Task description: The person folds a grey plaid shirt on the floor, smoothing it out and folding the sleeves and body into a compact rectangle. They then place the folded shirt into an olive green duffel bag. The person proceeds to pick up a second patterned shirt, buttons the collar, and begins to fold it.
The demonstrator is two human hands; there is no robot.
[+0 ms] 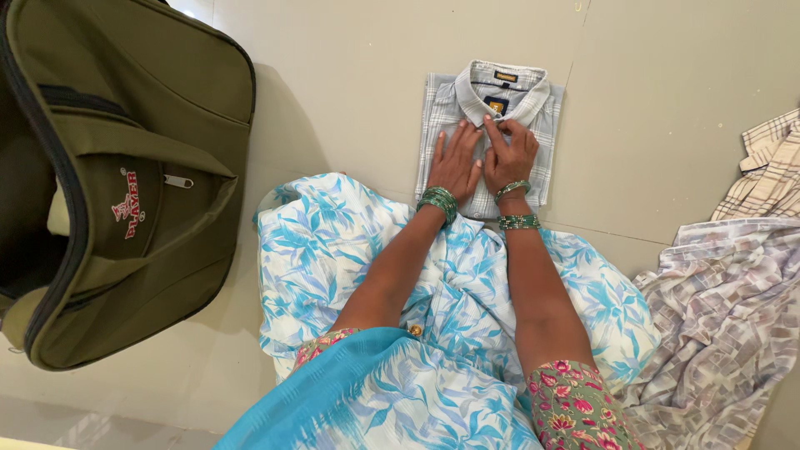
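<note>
A folded light checked shirt (533, 117) lies on the pale floor, collar pointing away from me. My left hand (454, 162) rests flat on its front, fingers spread. Just beside it, my right hand (510, 154) presses on the shirt below the collar, fingertips pinching at the button placket. Both wrists carry green bangles. Across my lap spreads a white cloth with blue leaf print (333, 242).
A large olive-green bag (142, 167) stands open at the left. A patterned grey-mauve garment (725, 308) lies at the right, and a beige checked shirt (771, 171) sits beyond it at the right edge. Pale tiled floor (358, 67) surrounds them.
</note>
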